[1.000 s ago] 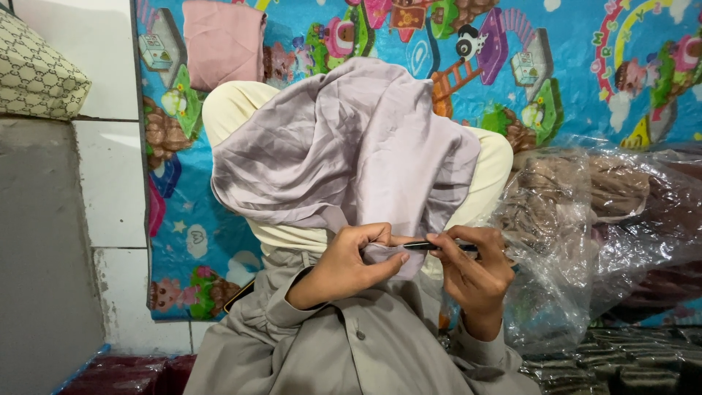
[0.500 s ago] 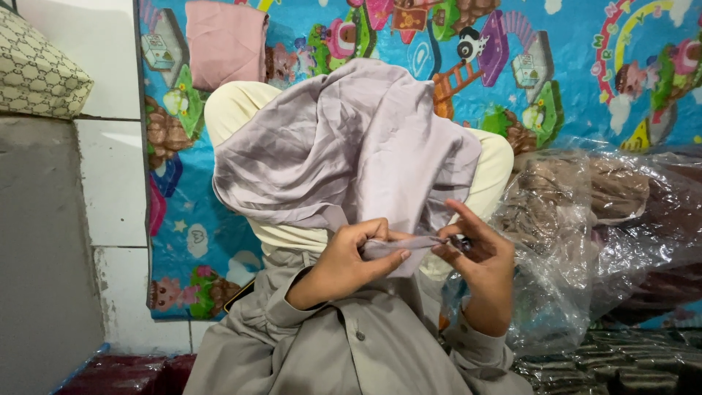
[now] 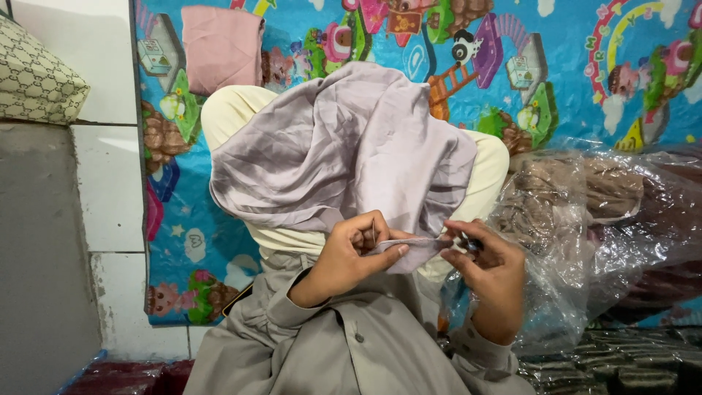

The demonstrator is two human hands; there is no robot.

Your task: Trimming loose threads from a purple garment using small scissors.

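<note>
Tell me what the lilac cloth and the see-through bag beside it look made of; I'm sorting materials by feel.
The lilac cloth looks like a thin woven fabric with a soft satin sheen: it drapes in loose folds with pale highlights. Both hands pinch its edge. The see-through bag looks like thin plastic film: clear, glossy and crinkled, with brown fabric showing through.

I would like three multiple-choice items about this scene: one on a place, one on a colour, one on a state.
1. Where is the clear plastic bag?
A. beside the right hand
B. on the grey wall
C. under the patterned cushion

2. What colour is the cloth being worked on?
A. green
B. pale lilac grey
C. black

3. How is the cloth's edge held?
A. lying loose
B. pinched between both hands
C. rolled in a ball

Answers:
1 A, the bag lies to that hand's side.
2 B, its folds show pale lilac grey.
3 B, the left hand and right hand grip the edge.
</note>
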